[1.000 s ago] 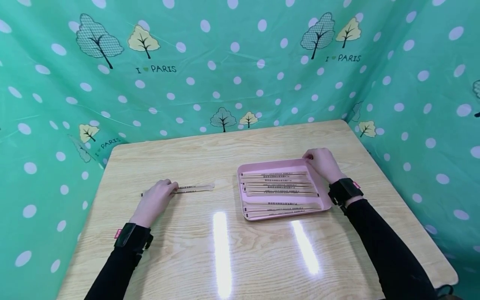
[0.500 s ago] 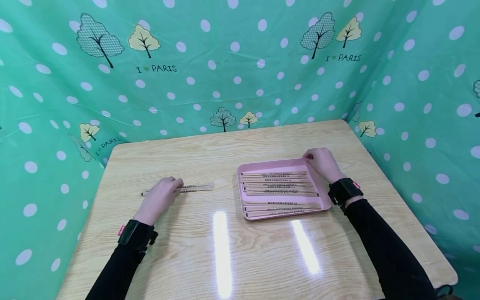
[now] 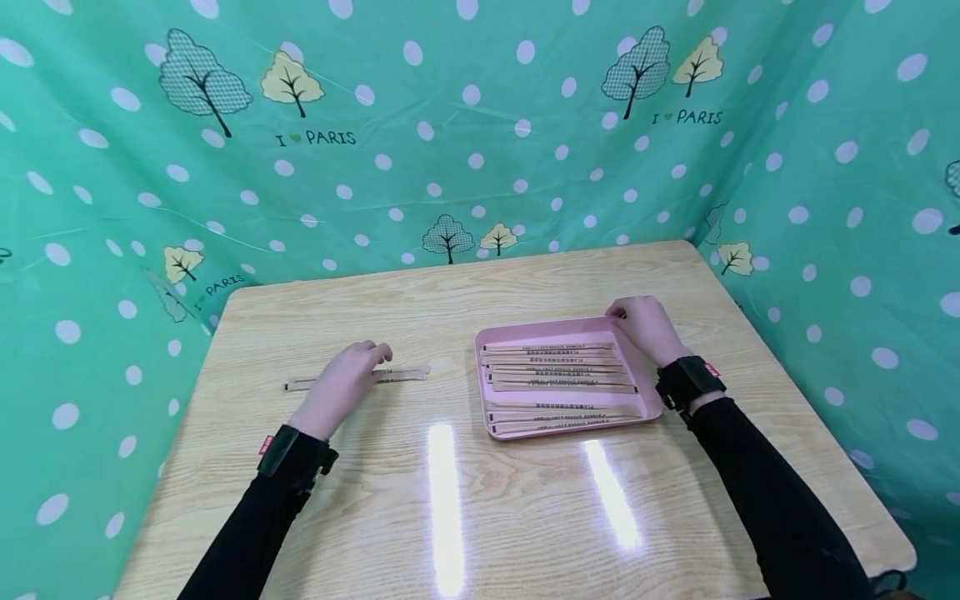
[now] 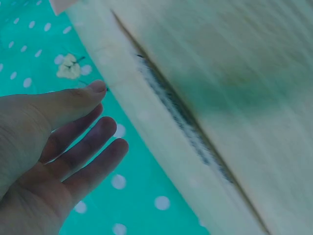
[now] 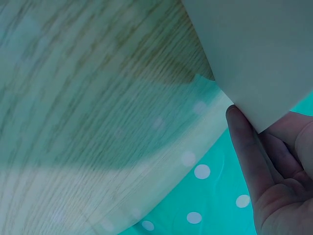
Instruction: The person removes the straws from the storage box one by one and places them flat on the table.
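My left hand is over a pair of slim paper-wrapped straws lying side by side on the left of the table. In the left wrist view its fingers are spread apart with nothing between them, and a wrapped straw shows on the wood beyond. My right hand pinches the far right corner of a pink tray. The right wrist view has thumb and fingers on either side of that tray's wall. Several wrapped straws lie lengthwise in the tray, in two groups.
The light wood table carries two bright glare strips in front of the tray. A green dotted curtain hangs behind it and along both sides. Both wrists wear black straps with cameras.
My left hand has let go of the straws, lifted slightly and moved right and away, its fingers opening. The straws stay nearly in place. My right hand and the tray have not moved.
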Action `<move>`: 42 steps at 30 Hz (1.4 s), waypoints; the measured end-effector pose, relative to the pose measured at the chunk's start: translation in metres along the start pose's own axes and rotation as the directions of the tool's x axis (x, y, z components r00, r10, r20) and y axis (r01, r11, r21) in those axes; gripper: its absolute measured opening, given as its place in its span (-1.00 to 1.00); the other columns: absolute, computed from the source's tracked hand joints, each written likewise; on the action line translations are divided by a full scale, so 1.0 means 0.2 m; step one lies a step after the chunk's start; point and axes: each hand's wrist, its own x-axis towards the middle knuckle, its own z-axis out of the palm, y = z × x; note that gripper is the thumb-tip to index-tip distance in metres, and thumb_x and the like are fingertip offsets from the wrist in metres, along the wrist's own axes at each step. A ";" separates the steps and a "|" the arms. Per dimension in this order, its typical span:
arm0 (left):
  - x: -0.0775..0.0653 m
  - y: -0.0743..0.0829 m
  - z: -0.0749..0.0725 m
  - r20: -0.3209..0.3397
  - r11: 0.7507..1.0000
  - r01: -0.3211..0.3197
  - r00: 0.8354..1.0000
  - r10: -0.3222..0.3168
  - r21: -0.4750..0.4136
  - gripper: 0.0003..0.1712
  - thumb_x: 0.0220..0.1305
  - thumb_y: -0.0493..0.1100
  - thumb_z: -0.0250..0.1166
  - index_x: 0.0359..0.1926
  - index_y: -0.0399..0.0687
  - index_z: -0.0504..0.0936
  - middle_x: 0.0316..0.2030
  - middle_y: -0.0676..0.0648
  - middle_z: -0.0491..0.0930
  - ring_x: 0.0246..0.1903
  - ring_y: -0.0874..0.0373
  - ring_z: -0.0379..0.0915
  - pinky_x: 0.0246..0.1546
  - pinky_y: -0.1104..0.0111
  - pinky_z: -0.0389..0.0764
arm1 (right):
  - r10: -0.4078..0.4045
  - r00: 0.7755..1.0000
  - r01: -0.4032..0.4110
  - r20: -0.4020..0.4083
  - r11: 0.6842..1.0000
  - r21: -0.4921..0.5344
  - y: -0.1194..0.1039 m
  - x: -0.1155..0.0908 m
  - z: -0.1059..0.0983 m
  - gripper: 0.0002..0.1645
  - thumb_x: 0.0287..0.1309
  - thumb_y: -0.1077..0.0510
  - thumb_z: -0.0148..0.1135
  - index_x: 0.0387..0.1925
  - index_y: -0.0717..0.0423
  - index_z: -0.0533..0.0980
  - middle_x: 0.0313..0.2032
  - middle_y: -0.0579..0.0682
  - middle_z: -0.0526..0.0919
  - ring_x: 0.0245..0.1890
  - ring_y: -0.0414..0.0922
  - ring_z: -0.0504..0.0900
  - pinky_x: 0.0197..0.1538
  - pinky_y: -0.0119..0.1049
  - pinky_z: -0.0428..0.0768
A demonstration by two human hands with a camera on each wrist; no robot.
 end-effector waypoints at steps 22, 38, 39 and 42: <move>0.45 0.49 0.14 0.102 0.984 -0.149 0.982 0.159 -0.097 -0.75 0.28 -0.38 0.36 -0.02 -0.21 0.65 -0.11 -0.21 0.71 -0.09 -0.07 0.68 -0.01 0.18 0.70 | 0.033 0.999 -0.033 -0.004 0.999 -0.005 0.04 0.00 0.03 -0.78 0.34 0.40 0.16 -0.10 0.34 0.69 -0.10 0.32 0.75 -0.02 0.24 0.70 0.07 0.09 0.64; 0.67 0.84 0.27 0.161 0.967 -0.169 0.966 0.201 -0.192 -0.79 0.38 -0.36 0.25 0.00 -0.22 0.66 -0.10 -0.18 0.72 -0.12 0.02 0.65 -0.08 0.21 0.66 | 0.040 0.999 -0.040 0.003 0.999 -0.001 0.02 0.01 0.02 -0.77 0.34 0.39 0.16 -0.09 0.33 0.69 -0.10 0.31 0.75 -0.01 0.24 0.70 0.09 0.09 0.64; 0.68 0.85 0.29 0.159 0.965 -0.179 0.965 0.210 -0.191 -0.78 0.37 -0.38 0.24 0.00 -0.23 0.66 -0.09 -0.18 0.72 -0.11 0.03 0.65 -0.07 0.22 0.65 | 0.042 0.999 -0.042 0.003 0.999 0.000 0.02 0.01 0.02 -0.77 0.34 0.39 0.16 -0.09 0.33 0.69 -0.09 0.32 0.75 -0.01 0.24 0.70 0.09 0.09 0.64; 0.71 0.89 0.34 0.152 0.959 -0.213 0.958 0.242 -0.188 -0.79 0.36 -0.42 0.23 -0.03 -0.25 0.67 -0.11 -0.16 0.73 -0.13 0.05 0.64 -0.05 0.25 0.63 | 0.051 0.999 -0.051 0.001 0.999 -0.001 0.02 0.01 0.02 -0.78 0.34 0.39 0.17 -0.09 0.33 0.69 -0.09 0.32 0.75 -0.02 0.24 0.70 0.08 0.08 0.64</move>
